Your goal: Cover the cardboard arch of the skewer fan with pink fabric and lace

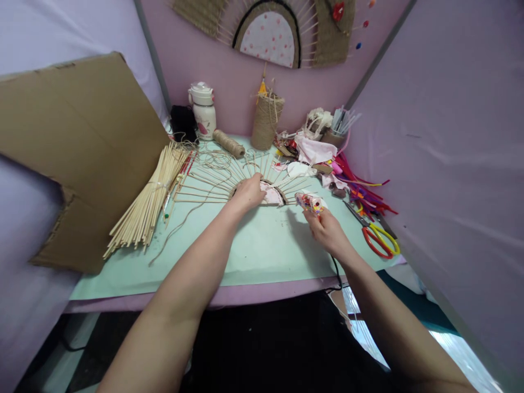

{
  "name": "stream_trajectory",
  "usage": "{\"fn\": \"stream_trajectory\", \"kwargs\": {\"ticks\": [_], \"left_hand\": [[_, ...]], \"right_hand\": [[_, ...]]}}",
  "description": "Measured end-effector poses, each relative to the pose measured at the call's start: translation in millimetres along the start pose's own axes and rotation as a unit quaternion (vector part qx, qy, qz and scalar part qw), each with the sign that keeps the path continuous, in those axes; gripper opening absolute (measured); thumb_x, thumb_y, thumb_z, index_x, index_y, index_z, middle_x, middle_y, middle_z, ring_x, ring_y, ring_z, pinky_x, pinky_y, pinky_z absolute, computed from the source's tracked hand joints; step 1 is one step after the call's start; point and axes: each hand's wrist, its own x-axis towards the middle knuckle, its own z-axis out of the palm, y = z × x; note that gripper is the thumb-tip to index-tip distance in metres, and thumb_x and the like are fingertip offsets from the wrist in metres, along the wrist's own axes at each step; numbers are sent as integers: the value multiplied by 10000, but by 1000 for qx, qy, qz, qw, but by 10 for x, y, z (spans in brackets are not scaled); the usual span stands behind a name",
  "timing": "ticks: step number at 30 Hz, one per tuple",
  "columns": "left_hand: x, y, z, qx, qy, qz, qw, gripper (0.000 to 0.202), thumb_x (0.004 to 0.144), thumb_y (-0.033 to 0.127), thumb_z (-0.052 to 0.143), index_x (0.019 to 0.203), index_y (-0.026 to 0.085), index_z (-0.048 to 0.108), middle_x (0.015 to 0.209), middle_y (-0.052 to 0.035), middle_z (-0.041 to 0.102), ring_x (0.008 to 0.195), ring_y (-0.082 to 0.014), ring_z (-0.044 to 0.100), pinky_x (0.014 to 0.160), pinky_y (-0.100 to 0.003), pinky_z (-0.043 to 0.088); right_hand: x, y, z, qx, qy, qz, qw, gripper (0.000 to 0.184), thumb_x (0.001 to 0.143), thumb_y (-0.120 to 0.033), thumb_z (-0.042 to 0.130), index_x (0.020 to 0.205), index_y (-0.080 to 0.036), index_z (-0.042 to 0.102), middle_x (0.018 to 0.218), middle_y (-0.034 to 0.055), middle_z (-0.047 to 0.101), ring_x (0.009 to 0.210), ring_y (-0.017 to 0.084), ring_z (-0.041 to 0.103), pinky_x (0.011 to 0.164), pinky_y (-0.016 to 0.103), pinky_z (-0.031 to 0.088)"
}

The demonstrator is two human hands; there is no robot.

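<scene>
In the head view, I see the left hand (248, 192) resting over the rim of a half-circle (273, 195) that lies on the table (262, 256) with sticks (202, 194) fanned around it, apparently to steady it; I can't tell whether those fingers pinch or only press. The right hand (326, 228) is closed around a bright patterned tool (310, 203), held just beside the half-circle, probably to keep it ready; a cord (337, 268) below suggests a glue gun, but its nozzle is unclear. My left hand covers part of the rim, and the frame crops the wall hanging (268, 37).
</scene>
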Motion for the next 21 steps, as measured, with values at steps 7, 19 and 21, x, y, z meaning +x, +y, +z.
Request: {"fn": "stream_trajectory", "kwargs": {"ticks": [7,19,21], "left_hand": [[-17,59,7,-63,30,15,997,548,841,242,565,1367,182,422,1004,-62,713,990,-214,648,868,-312,470],[-26,122,107,-194,-77,174,962,651,788,72,439,1421,195,348,1162,-56,715,1050,-129,657,957,-279,464],[-29,109,115,-180,-77,199,960,592,800,66,417,1379,186,395,1162,-61,717,1062,-128,656,970,-278,458]], "right_hand": [[-84,448,-257,-353,104,6,930,440,899,-437,483,1182,-111,566,1112,184,518,835,268,604,704,359,446],[464,-194,-228,-168,29,-280,945,400,894,-198,410,1261,-162,566,1220,146,620,1138,261,568,981,421,435],[724,-319,-95,-106,-30,-329,938,516,825,-86,349,1295,-174,545,1276,113,612,1182,213,550,1024,404,414]]}}
